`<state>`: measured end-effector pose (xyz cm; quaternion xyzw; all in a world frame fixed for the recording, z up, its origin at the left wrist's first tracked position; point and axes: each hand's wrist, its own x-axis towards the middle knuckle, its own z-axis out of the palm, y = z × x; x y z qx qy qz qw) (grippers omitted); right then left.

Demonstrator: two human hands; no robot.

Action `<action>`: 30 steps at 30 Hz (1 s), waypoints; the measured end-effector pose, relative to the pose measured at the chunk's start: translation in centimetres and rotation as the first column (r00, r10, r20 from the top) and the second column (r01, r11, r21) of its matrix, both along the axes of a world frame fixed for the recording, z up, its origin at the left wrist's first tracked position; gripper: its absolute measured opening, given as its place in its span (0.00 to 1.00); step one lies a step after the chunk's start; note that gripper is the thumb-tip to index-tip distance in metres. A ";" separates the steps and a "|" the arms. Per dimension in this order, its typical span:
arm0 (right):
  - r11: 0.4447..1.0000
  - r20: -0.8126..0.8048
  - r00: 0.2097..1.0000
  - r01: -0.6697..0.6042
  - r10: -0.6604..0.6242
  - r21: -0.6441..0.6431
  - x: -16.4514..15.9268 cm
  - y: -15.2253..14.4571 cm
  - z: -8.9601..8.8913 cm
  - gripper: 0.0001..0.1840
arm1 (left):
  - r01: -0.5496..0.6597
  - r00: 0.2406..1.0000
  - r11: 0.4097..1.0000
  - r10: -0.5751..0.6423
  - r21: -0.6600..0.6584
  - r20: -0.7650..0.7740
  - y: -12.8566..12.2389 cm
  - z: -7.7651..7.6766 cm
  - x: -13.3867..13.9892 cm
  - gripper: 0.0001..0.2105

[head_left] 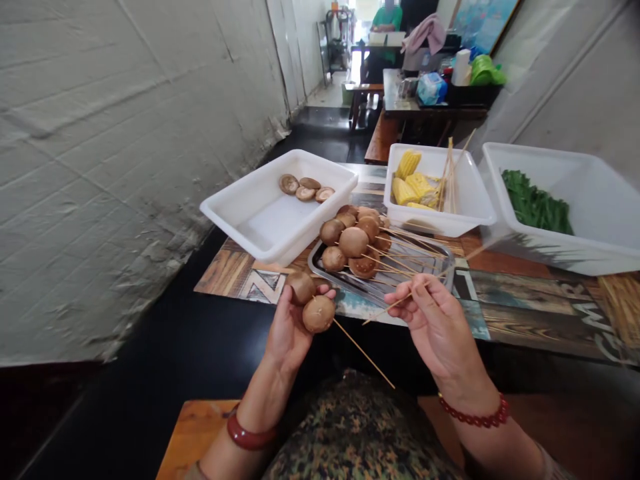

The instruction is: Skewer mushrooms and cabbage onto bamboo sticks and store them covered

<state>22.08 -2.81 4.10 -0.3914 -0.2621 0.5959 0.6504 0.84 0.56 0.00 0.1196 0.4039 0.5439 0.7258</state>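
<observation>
My left hand (pixel 289 337) is closed around brown mushrooms (pixel 319 314), two of which show, and a thin wooden skewer (pixel 364 354) sticks out of one toward the lower right. Between thumb and fingers my right hand (pixel 434 320) pinches another skewer (pixel 384 311), its tip pointing left toward the mushrooms but apart from them. Just beyond both hands, a metal tray (pixel 373 291) bears a heap of skewered mushrooms (pixel 353 242), sticks pointing right. Several loose mushrooms (pixel 305 192) lie in the white tub (pixel 235 227) at the left.
Corn pieces (pixel 413 183) and upright skewers (pixel 450 177) stand in a middle white tub (pixel 440 225). Leafy greens (pixel 537 201) lie in the right tub (pixel 595 257). More sticks (pixel 620 307) rest at the table's right edge. A wall (pixel 125 147) runs along the left. A person (pixel 387 19) sits far back.
</observation>
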 end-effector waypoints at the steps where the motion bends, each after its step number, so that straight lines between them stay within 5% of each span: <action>1: 0.999 0.044 0.999 0.019 -0.020 0.031 -0.1 -0.1 -0.1 0.10 | 0.000 1.000 1.000 0.000 0.004 0.002 0.0 -0.1 0.0 0.20; 5: 0.990 0.130 0.988 0.068 -0.084 0.124 -0.3 -0.4 -0.1 0.10 | -0.017 1.000 1.000 0.017 0.001 0.017 -0.2 -0.2 0.0 0.20; 10: 0.996 0.300 0.953 -0.067 0.047 0.060 -0.4 -1.4 -0.6 0.05 | -0.010 0.999 1.000 0.011 -0.011 0.050 -0.3 -0.1 0.1 0.20; 16: 0.984 0.600 0.797 -0.148 0.062 0.095 -0.1 -1.9 -2.1 0.12 | 0.037 0.995 0.999 -0.036 -0.005 0.096 -0.5 0.3 -0.1 0.18; 23: 0.919 0.732 0.643 -0.389 0.227 0.057 0.7 -1.7 -1.2 0.21 | 0.074 0.997 0.985 -0.075 0.157 0.003 -1.0 1.6 0.1 0.18; 30: 0.990 0.628 0.777 -0.048 -0.045 0.130 0.9 -2.1 -1.8 0.12 | 0.091 0.996 0.975 -0.090 0.200 -0.017 -0.7 1.6 0.6 0.15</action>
